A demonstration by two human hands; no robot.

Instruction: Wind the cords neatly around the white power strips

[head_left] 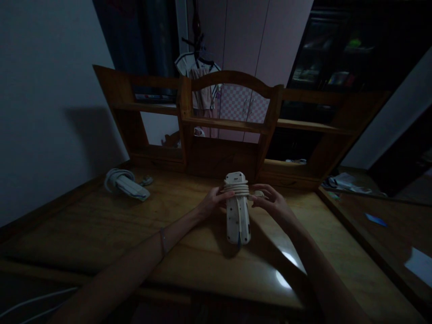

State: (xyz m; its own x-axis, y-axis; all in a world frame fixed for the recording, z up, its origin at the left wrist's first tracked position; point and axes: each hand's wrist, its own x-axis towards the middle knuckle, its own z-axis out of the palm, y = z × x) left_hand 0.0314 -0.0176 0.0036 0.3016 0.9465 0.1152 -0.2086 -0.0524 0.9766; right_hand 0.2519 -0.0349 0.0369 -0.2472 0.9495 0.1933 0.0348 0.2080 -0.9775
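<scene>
A white power strip [232,220] is held underside up over the desk, its white cord [236,188] wound several times round its far half. A length of cord also runs down its middle, with a small blue piece at the near end. My left hand [216,200] grips the strip from the left, thumb across the wound cord. On the right, the fingers of my right hand [270,202] are closed on the plug [258,194] at the cord's end, close beside the coils. How the fingers behind the plug sit is partly hidden.
A second power strip [131,186] with a coiled cord lies at the desk's left. Along the back of the wooden desk [189,270] stands a wooden shelf unit [229,126]. To the right, a lower surface bears a blue card [375,219] and a paper sheet [419,265].
</scene>
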